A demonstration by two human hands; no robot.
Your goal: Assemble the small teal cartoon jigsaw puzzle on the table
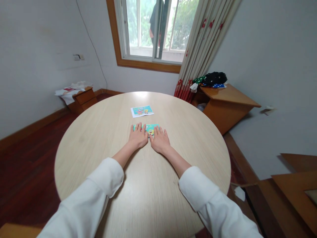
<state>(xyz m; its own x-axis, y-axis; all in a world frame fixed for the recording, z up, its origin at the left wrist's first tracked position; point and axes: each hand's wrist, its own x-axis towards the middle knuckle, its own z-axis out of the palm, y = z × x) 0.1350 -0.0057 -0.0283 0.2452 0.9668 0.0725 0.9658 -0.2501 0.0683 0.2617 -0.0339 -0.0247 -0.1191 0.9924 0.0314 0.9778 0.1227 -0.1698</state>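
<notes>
round table (148,185): pale beige wood grain with fine lengthwise streaks
picture card (142,111), beyond the table's middle: turquoise cartoon print — yellow and pink figures — inside a white border
second card (151,127), on the table under the fingertips: the same turquoise, with a yellow figure
sleeves (104,178): plain white
curtain (208,43), behind the table: cream with red motifs
side desk (228,99), right of the table: orange-brown
floor (27,168), left of the table: dark red-brown
</notes>
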